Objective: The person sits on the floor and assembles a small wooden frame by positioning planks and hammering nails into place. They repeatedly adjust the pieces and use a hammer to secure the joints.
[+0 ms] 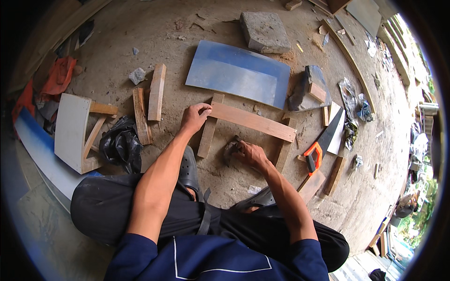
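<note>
A flat wooden slat (253,122) lies across two wooden strips, the left strip (206,136) and the right strip (284,151), forming an H-like frame on the ground. At the slat's left end, my left hand (195,118) is closed, thumb and fingers pinched together. What sits between those fingertips, if anything, is too small to make out. Below the slat, between the strips, my right hand (251,152) curls round a dark grey object (229,151) close to the ground. Its kind is unclear, as the fingers partly cover it.
Beyond the slat lies a blue-and-silver sheet (239,72), with a concrete block (265,32) behind. To the right are a handsaw (323,143) with an orange handle and a dark stone (307,86). Wood pieces (157,91), a black plastic bag (123,144) and a white-panelled frame (72,131) lie left.
</note>
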A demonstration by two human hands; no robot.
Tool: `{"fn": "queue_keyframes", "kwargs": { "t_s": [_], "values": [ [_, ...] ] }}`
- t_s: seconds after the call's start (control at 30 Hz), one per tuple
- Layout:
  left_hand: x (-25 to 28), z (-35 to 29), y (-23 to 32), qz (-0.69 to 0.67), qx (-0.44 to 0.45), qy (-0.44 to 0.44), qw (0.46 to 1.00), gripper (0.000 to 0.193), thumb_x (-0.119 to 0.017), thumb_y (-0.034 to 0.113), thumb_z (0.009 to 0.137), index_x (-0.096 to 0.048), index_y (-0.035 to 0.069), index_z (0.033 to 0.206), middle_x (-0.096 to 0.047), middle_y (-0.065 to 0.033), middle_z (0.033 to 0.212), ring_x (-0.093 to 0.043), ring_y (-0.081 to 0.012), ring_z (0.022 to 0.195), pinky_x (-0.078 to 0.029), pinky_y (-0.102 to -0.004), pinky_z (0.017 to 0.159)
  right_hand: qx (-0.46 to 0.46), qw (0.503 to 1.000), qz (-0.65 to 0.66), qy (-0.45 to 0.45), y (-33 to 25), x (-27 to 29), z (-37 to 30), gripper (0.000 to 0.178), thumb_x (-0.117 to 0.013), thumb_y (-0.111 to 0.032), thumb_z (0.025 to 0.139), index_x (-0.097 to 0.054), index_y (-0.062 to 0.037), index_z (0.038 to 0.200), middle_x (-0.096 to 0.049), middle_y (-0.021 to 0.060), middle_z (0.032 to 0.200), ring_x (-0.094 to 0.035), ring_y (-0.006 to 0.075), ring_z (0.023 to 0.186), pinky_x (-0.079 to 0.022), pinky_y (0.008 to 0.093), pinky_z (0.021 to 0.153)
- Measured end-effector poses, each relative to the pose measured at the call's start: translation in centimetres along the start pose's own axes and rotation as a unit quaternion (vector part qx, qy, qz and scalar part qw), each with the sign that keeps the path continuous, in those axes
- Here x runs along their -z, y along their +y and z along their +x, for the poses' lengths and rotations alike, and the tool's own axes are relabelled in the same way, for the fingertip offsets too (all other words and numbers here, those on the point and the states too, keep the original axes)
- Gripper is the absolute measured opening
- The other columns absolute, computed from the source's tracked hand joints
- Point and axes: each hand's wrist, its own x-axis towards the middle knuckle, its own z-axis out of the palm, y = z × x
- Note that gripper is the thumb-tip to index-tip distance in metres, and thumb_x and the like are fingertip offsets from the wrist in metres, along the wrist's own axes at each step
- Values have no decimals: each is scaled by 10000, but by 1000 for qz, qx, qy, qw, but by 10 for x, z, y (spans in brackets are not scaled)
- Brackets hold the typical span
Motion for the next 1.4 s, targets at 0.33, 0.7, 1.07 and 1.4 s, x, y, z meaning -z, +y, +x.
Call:
{"fn": "queue_keyframes", "kwargs": {
  "t_s": [0.33, 0.7, 1.07, 1.4],
  "values": [
    [1, 1, -1, 17, -9, -1, 1000, 180, -669, 185, 879, -701, 55, 1000, -689, -9, 809, -624, -93, 648, -488, -258, 615, -7, 1000, -3, -8, 4, -3, 1, 442, -652, -434, 840, -524, -67, 1053, -656, 153, 970, -643, 344, 900, -521, 423, 727],
    [-4, 4, -10, -11, -33, 18, 999, 209, -706, 186, 856, -708, 25, 991, -690, -27, 785, -612, -94, 659, -490, -271, 632, -78, 994, -77, -2, -18, -16, -3, 447, -571, -401, 875, -504, -38, 1128, -637, 194, 1018, -642, 368, 937, -535, 455, 749],
    [-8, 1, -19, -41, -48, 27, 998, 174, -705, 180, 853, -713, 28, 936, -696, -56, 862, -640, -123, 713, -498, -281, 692, -63, 998, -11, -20, -31, -18, -13, 459, -544, -240, 901, -410, -31, 1287, -622, 230, 1044, -618, 439, 859, -510, 489, 671],
    [-11, -2, -18, -46, -82, 52, 994, 152, -722, 177, 818, -718, 37, 879, -697, -95, 902, -661, -212, 888, -504, -327, 796, 48, 984, 108, 134, -79, 30, 35, 394, -513, -201, 926, -423, -29, 1268, -595, 298, 1049, -588, 477, 912, -482, 524, 739]
  ]
}}
